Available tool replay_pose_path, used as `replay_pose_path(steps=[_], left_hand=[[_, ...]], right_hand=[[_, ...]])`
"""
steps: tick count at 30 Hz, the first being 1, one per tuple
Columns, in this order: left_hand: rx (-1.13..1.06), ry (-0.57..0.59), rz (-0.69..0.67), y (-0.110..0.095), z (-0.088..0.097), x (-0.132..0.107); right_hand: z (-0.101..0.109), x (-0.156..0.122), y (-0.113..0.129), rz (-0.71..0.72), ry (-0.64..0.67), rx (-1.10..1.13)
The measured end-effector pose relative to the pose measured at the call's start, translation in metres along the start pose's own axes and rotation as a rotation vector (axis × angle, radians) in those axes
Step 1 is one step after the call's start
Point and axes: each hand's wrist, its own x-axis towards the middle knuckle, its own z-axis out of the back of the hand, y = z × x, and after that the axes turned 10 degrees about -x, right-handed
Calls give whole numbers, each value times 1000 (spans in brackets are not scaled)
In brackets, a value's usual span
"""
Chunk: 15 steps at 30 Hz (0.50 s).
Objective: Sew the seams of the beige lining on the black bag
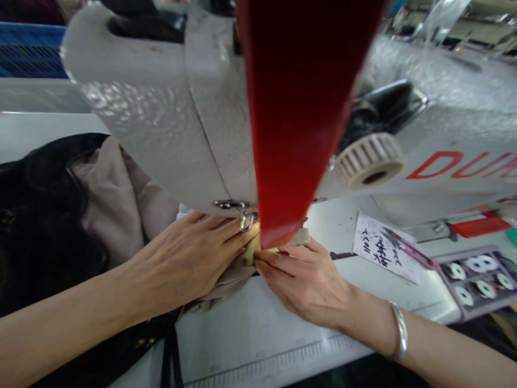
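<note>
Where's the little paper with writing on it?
In the head view, the paper lies on the white table at the right, between the right hand and the tray of bobbins.

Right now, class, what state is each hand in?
Left hand: open, flat on the cloth.
Right hand: closed, pinching the cloth's edge under the machine.

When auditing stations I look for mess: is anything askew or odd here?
Nothing looks spilled or damaged. The paper slip lies askew on the table, and a blurred red piece hides where the left hand and right hand meet the beige fabric.
</note>
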Motion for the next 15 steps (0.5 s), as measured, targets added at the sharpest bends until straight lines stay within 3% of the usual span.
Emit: replay_pose_path(steps=[5,11,15], left_hand=[[-49,56,14,4,-5,0],[-1,-8,19,3,2,5],[57,-55,-73,7,3,6]], right_hand=[[1,-2,1,1,39,-23],[-2,-1,0,-49,46,-25],[1,1,-1,-61,79,-20]])
